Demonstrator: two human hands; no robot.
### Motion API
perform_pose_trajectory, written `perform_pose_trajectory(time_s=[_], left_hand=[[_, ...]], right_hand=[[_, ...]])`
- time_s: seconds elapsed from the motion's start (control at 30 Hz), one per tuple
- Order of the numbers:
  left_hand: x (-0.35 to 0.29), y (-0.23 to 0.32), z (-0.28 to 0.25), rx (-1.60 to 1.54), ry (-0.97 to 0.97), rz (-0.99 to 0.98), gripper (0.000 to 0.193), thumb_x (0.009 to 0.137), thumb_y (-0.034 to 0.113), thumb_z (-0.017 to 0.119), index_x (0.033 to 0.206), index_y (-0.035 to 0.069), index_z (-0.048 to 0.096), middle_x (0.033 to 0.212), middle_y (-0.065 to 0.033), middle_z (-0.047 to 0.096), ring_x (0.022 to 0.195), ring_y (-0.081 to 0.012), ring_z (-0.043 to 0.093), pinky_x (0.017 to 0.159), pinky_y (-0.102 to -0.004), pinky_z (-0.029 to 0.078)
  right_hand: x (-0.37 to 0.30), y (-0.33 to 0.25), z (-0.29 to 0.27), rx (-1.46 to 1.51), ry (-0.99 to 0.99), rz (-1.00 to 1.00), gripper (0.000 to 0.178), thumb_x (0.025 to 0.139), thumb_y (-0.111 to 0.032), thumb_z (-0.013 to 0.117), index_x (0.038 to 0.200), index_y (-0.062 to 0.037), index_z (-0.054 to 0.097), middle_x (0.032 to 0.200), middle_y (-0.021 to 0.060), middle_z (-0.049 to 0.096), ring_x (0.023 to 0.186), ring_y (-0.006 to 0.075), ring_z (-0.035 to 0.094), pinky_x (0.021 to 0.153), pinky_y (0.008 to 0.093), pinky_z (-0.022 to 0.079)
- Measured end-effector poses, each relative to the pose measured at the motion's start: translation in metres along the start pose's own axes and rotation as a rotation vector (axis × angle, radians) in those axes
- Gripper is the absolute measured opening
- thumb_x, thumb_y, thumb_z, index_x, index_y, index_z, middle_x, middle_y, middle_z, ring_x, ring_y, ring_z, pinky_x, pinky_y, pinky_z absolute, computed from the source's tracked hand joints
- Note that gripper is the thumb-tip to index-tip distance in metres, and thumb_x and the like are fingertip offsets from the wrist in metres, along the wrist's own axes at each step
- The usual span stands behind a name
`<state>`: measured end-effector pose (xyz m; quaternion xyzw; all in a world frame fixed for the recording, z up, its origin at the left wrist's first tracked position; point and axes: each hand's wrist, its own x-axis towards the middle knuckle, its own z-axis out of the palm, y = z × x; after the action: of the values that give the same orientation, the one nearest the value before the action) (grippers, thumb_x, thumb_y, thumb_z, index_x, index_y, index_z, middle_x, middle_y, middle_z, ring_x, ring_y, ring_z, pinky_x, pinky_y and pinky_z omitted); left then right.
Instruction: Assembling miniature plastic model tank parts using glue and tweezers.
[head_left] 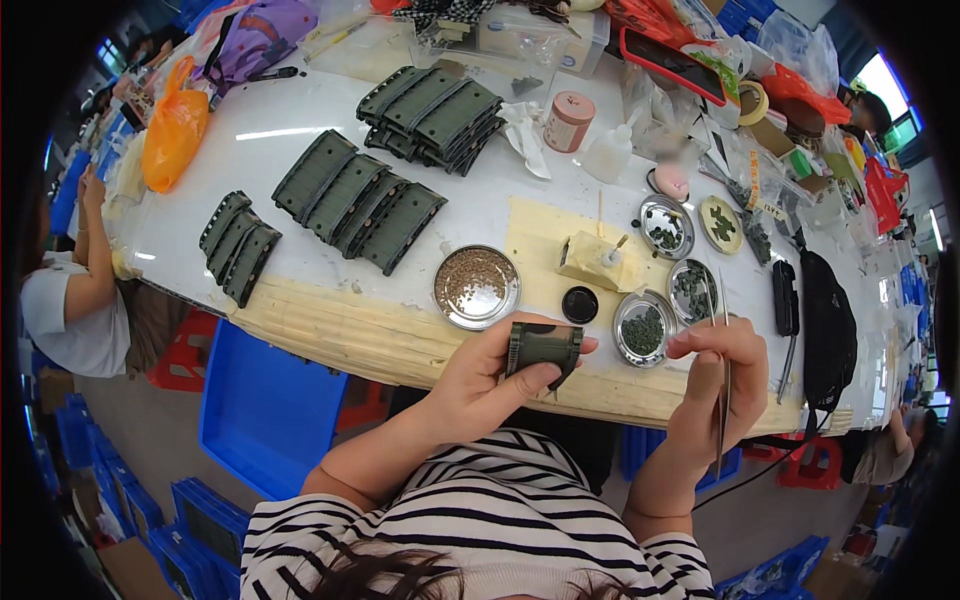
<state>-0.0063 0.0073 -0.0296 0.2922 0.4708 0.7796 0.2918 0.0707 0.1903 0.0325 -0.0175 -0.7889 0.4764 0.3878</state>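
Observation:
A dark green curved plastic piece (546, 346) is pinched between the thumb and fingers of my left hand (478, 392), above the table's near edge. Tweezers (721, 435) stand upright in my right hand (735, 385); their tips point away from me, near a metal dish (641, 363) of small dark green bits. Whether the tips grip anything is too small to tell. A second dish (675, 312) with green pieces lies just beyond. Left of these are a black round cap (579, 304) and a metal dish (518, 290) of small brown bits.
Stacks of green curved pieces (430, 115) lie at the left and back. A yellow-wrapped block (600, 262) with a stick in it stands mid-table. Behind are a pink jar (569, 122) and a red-edged phone (672, 66). A black pouch (828, 330) lies right; another person (70, 310) sits left.

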Motion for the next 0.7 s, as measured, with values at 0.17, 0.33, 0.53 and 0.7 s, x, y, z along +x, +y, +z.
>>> perform_pose_trajectory(time_s=[0.17, 0.33, 0.53, 0.7], left_hand=[[0.004, 0.002, -0.005, 0.047, -0.017, 0.009, 0.028, 0.095, 0.005, 0.052, 0.121, -0.002, 0.045, 0.121, -0.0210, 0.059, 0.108, -0.0230, 0.059, 0.095, -0.0367, 0.047], [0.009, 0.013, -0.002, -0.092, 0.057, -0.156, 0.027, 0.096, 0.006, 0.051, 0.121, -0.002, 0.046, 0.114, -0.0162, 0.062, 0.105, -0.0192, 0.059, 0.092, -0.0331, 0.046], [0.017, 0.004, -0.008, -0.585, 0.067, -0.381, 0.030, 0.099, 0.027, 0.045, 0.112, 0.001, 0.052, 0.095, -0.0139, 0.062, 0.086, -0.0233, 0.061, 0.080, -0.0367, 0.048], [0.022, 0.001, -0.001, -0.773, 0.062, -0.454, 0.036, 0.100, 0.036, 0.035, 0.101, 0.006, 0.054, 0.082, -0.0113, 0.060, 0.070, -0.0205, 0.056, 0.072, -0.0354, 0.039]], right_hand=[[0.014, 0.013, 0.001, -0.086, -0.040, 0.070, 0.003, 0.086, -0.002, 0.061, 0.088, -0.0005, 0.060, 0.078, 0.0067, 0.054, 0.071, 0.0155, 0.046, 0.067, 0.0250, 0.038], [0.036, 0.019, 0.005, -0.371, -0.142, 0.021, 0.007, 0.085, 0.000, 0.062, 0.091, -0.0022, 0.066, 0.076, 0.0073, 0.055, 0.068, 0.0170, 0.049, 0.062, 0.0271, 0.040], [0.049, 0.045, 0.022, -0.515, -0.187, -0.076, 0.019, 0.075, -0.004, 0.073, 0.093, -0.0045, 0.068, 0.073, 0.0067, 0.060, 0.068, 0.0222, 0.055, 0.061, 0.0321, 0.044], [0.051, 0.056, 0.030, -0.520, -0.212, -0.105, 0.015, 0.073, -0.007, 0.075, 0.086, -0.0053, 0.066, 0.072, 0.0067, 0.059, 0.068, 0.0219, 0.055, 0.061, 0.0323, 0.044]])
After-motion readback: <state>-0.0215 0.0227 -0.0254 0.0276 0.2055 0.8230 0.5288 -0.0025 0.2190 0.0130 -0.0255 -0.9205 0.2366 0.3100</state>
